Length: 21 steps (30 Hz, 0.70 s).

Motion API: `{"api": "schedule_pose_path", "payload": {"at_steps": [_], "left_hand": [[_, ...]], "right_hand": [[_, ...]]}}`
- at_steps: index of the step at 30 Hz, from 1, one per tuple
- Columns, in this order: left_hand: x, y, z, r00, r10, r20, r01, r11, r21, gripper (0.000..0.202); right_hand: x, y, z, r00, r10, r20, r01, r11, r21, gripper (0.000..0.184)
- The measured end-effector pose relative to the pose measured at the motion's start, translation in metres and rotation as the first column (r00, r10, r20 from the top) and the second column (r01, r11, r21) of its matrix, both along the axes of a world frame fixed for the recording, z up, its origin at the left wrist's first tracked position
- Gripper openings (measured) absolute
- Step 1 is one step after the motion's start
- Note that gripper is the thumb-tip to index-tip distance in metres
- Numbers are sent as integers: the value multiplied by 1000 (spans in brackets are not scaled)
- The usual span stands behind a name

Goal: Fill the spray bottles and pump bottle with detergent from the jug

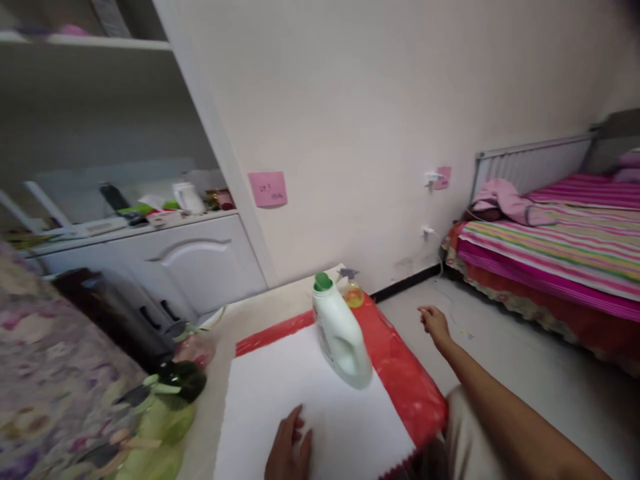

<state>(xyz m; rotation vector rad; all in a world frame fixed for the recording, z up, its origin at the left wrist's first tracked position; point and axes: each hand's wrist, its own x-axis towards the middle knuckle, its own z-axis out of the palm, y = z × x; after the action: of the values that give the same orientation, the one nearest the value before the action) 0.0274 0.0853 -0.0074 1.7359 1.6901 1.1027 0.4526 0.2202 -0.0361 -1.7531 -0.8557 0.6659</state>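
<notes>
hands (289, 445) apart from bottle (343, 337); pink note (267, 189) with blurry handwriting (277, 196)

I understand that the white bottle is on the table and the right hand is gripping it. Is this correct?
Not entirely: the head view shows the right hand apart from the white bottle, out to its right. The bottle is on the table.

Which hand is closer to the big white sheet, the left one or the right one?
Left. The left hand is over the white sheet; whether touching, I can't tell. The right hand is off to the right, beyond the red cover.
</notes>
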Motion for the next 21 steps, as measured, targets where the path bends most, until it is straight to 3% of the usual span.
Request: {"api": "schedule_pose_path", "payload": {"at_steps": [3, 5, 8, 10, 11, 15, 19, 21], "left_hand": [[52, -16, 30, 972, -220, 78, 221, 975, 0, 44], [102, -33, 49, 888, -407, 215, 422, 906, -28, 43], [175, -61, 69, 645, -652, 399, 722, 691, -37, 47], [213, -74, 78, 501, -757, 418, 832, 555, 8, 52], [226, -79, 82, 467, -785, 408, 852, 523, 30, 57], [250, -97, 95, 464, -800, 381, 864, 503, 5, 60], [250, -111, 102, 358, -833, 422, 921, 389, -13, 56], [250, -113, 102, 348, -846, 404, 928, 371, -24, 58]], "right_hand": [[5, -5, -1, 999, -17, 30, 19, 997, -75, 28], [6, -4, 0, 998, -4, 67, 11, 995, -100, 29], [5, -5, 2, 990, 46, 137, -27, 991, -134, 29], [3, -8, 3, 979, 91, 182, -62, 985, -159, 29], [2, -10, 3, 973, 114, 202, -79, 982, -174, 29], [5, -15, 3, 948, 187, 258, -127, 964, -233, 29], [9, -14, 2, 931, 221, 290, -139, 950, -279, 28], [10, -13, 1, 925, 232, 301, -141, 945, -295, 28]]}}
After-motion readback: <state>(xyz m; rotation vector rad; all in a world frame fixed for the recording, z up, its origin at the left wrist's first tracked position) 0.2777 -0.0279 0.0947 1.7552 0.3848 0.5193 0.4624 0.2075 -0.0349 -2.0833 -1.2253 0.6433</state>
